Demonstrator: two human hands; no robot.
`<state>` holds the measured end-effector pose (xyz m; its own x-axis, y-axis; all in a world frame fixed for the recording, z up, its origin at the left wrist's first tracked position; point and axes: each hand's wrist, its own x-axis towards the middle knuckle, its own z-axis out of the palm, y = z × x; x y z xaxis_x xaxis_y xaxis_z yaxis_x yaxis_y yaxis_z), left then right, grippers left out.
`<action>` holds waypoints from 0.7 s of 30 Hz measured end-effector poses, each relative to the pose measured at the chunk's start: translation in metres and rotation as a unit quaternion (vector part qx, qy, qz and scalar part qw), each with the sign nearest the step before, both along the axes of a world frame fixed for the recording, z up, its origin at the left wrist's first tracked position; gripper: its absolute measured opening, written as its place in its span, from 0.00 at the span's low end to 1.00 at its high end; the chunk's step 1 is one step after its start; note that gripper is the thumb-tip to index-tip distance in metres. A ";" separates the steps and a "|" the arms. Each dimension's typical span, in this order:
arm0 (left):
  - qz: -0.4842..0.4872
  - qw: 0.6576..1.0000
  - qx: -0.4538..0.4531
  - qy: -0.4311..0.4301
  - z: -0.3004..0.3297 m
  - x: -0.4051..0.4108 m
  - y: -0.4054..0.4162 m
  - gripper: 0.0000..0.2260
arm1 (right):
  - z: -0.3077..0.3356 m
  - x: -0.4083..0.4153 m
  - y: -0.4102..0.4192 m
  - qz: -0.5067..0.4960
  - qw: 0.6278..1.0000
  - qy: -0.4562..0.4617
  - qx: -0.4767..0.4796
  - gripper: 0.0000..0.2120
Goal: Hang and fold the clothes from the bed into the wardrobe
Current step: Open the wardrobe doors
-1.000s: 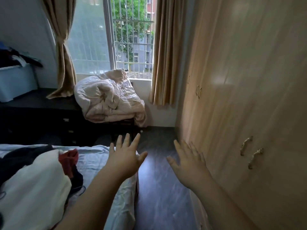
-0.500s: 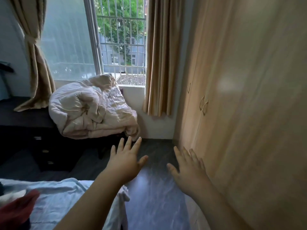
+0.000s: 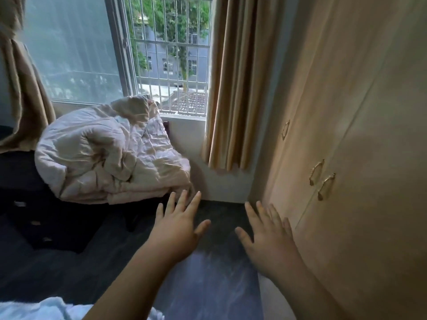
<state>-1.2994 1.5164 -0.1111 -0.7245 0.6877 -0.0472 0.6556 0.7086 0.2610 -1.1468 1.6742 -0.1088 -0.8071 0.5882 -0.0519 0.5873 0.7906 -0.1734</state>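
Observation:
The light wooden wardrobe (image 3: pixel 360 139) fills the right side, its doors closed, with a pair of metal handles (image 3: pixel 322 180) at mid height and another handle (image 3: pixel 285 130) further back. My left hand (image 3: pixel 178 229) is stretched out over the dark floor with straight, spread fingers and holds nothing. My right hand (image 3: pixel 269 239) is held out the same way, close beside the wardrobe's lower front, fingers straight and empty. Only a corner of the bed's pale blue sheet (image 3: pixel 34 310) shows at the bottom left. The clothes are out of view.
A crumpled cream duvet (image 3: pixel 111 153) lies heaped on dark low furniture (image 3: pixel 46 218) under the barred window (image 3: pixel 171 54). Beige curtains (image 3: pixel 235 88) hang at both sides of it. Dark floor (image 3: pixel 208 285) runs between bed and wardrobe.
The view has swung right and away from the bed, so the pile of clothes has left the frame. The wardrobe handles are nearer. Both hands stay outstretched and empty.

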 end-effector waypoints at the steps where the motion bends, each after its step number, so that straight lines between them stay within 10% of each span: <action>1: -0.005 1.000 0.001 0.003 -0.002 -0.020 0.014 0.33 | -0.002 -0.017 0.014 -0.003 1.000 0.002 0.002 0.34; 21: -0.151 0.988 -0.010 0.026 -0.010 -0.329 0.320 0.33 | -0.008 -0.292 0.275 -0.096 0.995 0.030 -0.015 0.33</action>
<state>-1.6287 1.8366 -0.1212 -0.4889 0.8718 -0.0315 0.8498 0.4841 0.2085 -1.4386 1.9487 -0.1171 -0.6828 0.7301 -0.0270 0.7142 0.6592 -0.2352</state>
